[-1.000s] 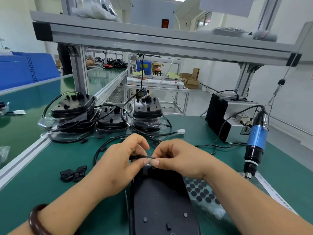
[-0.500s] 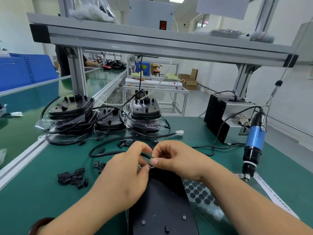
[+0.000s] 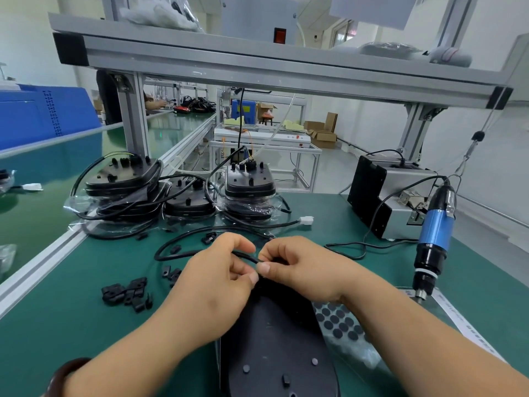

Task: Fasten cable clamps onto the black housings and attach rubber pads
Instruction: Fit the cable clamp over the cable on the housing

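Both hands meet over the black housing (image 3: 274, 333): left hand (image 3: 217, 285) and right hand (image 3: 303, 267) pinch the black cable (image 3: 246, 257), clamps (image 3: 126, 292) loose toward the table's left edge.

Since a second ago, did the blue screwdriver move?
No. The blue screwdriver hangs in the same spot, just right of the grey box.

**Bright workshop, green benches**

White walls (image 3: 372, 124) and a pale grey floor (image 3: 337, 170) surround green-topped benches (image 3: 71, 325). An aluminium shelf frame (image 3: 257, 67) spans overhead. Cardboard boxes (image 3: 323, 135) sit by the far wall, below a window (image 3: 343, 32).
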The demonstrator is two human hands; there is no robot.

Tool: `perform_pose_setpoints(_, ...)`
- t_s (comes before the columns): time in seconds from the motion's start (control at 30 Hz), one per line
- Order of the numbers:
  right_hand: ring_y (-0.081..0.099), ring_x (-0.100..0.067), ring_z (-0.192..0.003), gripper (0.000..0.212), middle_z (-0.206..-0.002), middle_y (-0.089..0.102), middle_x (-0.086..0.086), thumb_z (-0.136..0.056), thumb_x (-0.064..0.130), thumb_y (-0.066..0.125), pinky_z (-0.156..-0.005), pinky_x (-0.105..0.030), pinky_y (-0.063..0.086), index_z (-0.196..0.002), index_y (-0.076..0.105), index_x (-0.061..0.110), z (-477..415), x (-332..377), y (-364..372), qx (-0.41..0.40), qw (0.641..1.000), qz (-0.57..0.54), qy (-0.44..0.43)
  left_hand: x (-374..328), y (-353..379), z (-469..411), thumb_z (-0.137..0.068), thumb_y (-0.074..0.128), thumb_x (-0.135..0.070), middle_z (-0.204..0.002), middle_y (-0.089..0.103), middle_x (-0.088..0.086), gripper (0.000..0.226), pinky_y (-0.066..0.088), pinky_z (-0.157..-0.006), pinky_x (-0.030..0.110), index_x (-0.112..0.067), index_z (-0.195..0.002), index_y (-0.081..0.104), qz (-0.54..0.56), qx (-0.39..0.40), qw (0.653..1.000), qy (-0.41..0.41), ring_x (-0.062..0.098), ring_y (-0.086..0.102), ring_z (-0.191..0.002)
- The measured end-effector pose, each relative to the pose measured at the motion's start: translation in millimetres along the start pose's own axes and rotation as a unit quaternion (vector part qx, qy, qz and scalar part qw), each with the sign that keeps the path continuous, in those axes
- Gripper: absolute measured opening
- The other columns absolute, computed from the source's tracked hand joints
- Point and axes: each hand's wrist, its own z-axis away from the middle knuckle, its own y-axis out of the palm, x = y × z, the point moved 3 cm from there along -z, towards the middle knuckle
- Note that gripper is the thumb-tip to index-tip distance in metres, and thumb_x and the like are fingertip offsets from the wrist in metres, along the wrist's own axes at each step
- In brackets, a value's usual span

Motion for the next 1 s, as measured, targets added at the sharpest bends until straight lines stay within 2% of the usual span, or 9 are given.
perform_pose_setpoints(0.1, 0.040, 0.003, -0.056, 0.024, -0.063, 0.047, 0.016, -0.096, 0.023, 0.058, -0.060, -0.013, 0.034, -0.073, 0.055, 0.028, -1, -6, 0, 0.016, 0.997, -0.068, 0.013, -3, -10, -5, -0.088, 0.060, -0.008, -0.075, 0.072, -0.010, 0.031, 0.049, -0.057, 0.016, -0.035, -0.100, 0.050, 0.030, 0.042, 0.999, -0.017, 0.003, 0.064, -0.064)
perform_pose_setpoints(0.2, 0.037, -0.002, -0.058, 0.025, -0.062, 0.045, 0.016, -0.097, 0.020, 0.057, -0.059, -0.018, 0.032, -0.072, 0.056, 0.023, -5, -12, 1, 0.038, 0.992, -0.117, 0.028, -7, -27, -11, -0.087, 0.060, -0.010, -0.076, 0.069, -0.016, 0.027, 0.043, -0.057, 0.008, -0.034, -0.097, 0.055, -0.048, -0.029, 0.997, 0.050, -0.002, 0.060, -0.063)
perform_pose_setpoints(0.27, 0.036, -0.004, -0.059, 0.025, -0.062, 0.045, 0.015, -0.096, 0.019, 0.058, -0.061, -0.020, 0.031, -0.071, 0.057, 0.021, -9, -15, 1, 0.050, 0.989, -0.134, 0.029, -10, -30, -12, -0.088, 0.058, -0.012, -0.086, 0.065, -0.021, 0.027, 0.042, -0.077, 0.009, -0.037, -0.099, 0.057, -0.121, -0.053, 0.986, 0.099, -0.004, 0.057, -0.083)
perform_pose_setpoints(0.37, 0.035, -0.007, -0.062, 0.017, -0.063, 0.045, 0.011, -0.087, 0.027, 0.060, -0.061, -0.022, 0.030, -0.071, 0.058, 0.020, -13, -13, 0, 0.083, 0.987, -0.136, 0.023, -4, -20, -11, -0.092, 0.055, -0.019, -0.108, 0.060, -0.023, 0.029, 0.041, -0.097, 0.026, -0.042, -0.109, 0.057, -0.185, 0.039, 0.977, 0.103, 0.001, 0.055, -0.104)
perform_pose_setpoints(0.53, 0.026, -0.011, -0.059, 0.039, -0.071, 0.038, -0.006, -0.082, 0.024, 0.056, -0.053, -0.022, 0.021, -0.096, 0.058, -0.013, -20, -14, 1, 0.140, 0.973, -0.180, 0.036, 2, -16, -12, -0.088, 0.060, -0.021, -0.102, 0.062, -0.015, 0.034, 0.048, -0.084, 0.031, -0.045, -0.107, 0.047, -0.166, 0.125, 0.971, 0.118, 0.000, 0.058, -0.090)
perform_pose_setpoints(0.6, 0.021, -0.010, -0.056, 0.036, -0.068, 0.037, -0.005, -0.082, 0.024, 0.057, -0.048, -0.021, 0.017, -0.099, 0.059, -0.008, -21, -15, 1, 0.148, 0.969, -0.192, 0.045, 1, -15, -12, -0.083, 0.063, -0.026, -0.096, 0.063, -0.013, 0.034, 0.049, -0.081, 0.034, -0.046, -0.102, 0.043, -0.183, 0.106, 0.968, 0.136, 0.002, 0.057, -0.087)
perform_pose_setpoints(0.77, 0.011, -0.023, -0.063, 0.020, -0.070, 0.037, -0.006, -0.078, 0.026, 0.060, -0.062, -0.041, 0.001, -0.085, 0.064, 0.008, -21, -19, 1, 0.137, 0.962, -0.227, 0.061, -1, -14, -12, -0.079, 0.066, -0.033, -0.089, 0.064, -0.017, 0.029, 0.051, -0.077, 0.035, -0.047, -0.097, 0.048, -0.173, 0.061, 0.971, 0.152, 0.000, 0.058, -0.084)
perform_pose_setpoints(0.9, 0.024, -0.017, -0.065, 0.024, -0.082, 0.045, -0.011, -0.082, 0.020, 0.061, -0.062, -0.037, 0.010, -0.095, 0.063, 0.000, -19, -20, 2, 0.130, 0.961, -0.236, 0.064, -1, -13, -14, -0.078, 0.068, -0.044, -0.086, 0.065, -0.015, 0.028, 0.050, -0.076, 0.038, -0.049, -0.096, 0.047, -0.197, 0.043, 0.969, 0.143, 0.003, 0.059, -0.081)
perform_pose_setpoints(1.0, 0.042, -0.007, -0.063, 0.008, -0.073, 0.055, -0.001, -0.091, 0.007, 0.059, -0.058, -0.016, 0.031, -0.084, 0.063, 0.007, -17, -22, 2, 0.115, 0.958, -0.255, 0.058, 0, -13, -14, -0.078, 0.068, -0.047, -0.084, 0.065, -0.016, 0.027, 0.051, -0.073, 0.037, -0.051, -0.096, 0.048, -0.211, 0.030, 0.967, 0.137, 0.001, 0.057, -0.076)
